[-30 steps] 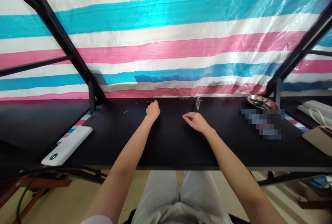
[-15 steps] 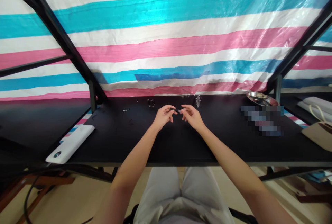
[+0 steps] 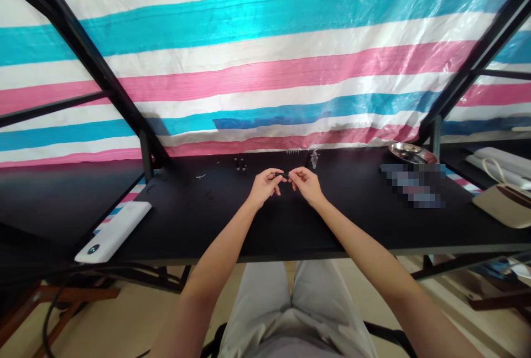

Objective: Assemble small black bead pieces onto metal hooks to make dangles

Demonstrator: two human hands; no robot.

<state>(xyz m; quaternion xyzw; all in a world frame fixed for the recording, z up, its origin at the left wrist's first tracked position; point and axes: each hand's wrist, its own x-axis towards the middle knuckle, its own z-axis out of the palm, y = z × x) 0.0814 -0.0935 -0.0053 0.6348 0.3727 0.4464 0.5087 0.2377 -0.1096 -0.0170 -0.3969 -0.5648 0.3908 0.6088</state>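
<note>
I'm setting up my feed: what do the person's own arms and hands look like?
The left hand and right hand are bare, with no gloves, watch or bracelet visible. The left forearm and right forearm show no sleeve. Loose light grey cloth trousers show below.

Black table (image 3: 178,228) bearing a white slab (image 3: 114,233), metal dish (image 3: 411,152), small dark pieces (image 3: 238,165) and, seemingly, clear parts (image 3: 314,159)
</note>
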